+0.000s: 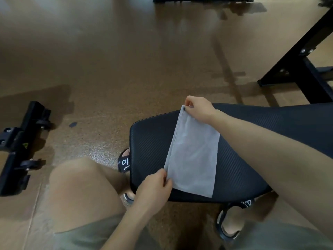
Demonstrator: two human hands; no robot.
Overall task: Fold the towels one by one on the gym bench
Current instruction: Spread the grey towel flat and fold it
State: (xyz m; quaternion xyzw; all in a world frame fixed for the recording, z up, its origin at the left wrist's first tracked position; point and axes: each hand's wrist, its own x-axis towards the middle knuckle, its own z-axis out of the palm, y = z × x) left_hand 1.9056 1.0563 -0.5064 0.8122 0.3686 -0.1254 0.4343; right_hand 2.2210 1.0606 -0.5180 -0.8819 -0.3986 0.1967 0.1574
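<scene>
Pinching the grey towel (193, 159) at its far corner with your right hand (198, 108) and at its near corner with your left hand (155, 186), you hold its left edge lifted off the gym bench (252, 159). If either pinch slackens, the layers could slide apart and the fold skew.

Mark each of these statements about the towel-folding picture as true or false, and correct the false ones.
1. Both hands hold the grey towel. True: the left hand pinches its near corner and the right hand its far corner.
2. The towel lies on the floor. False: it lies on the black gym bench.
3. The towel is crumpled in a ball. False: it lies flat in a long, narrow shape.
4. The person wears sandals. True.
5. A stack of folded towels sits on the bench. False: only this one towel shows.
</scene>
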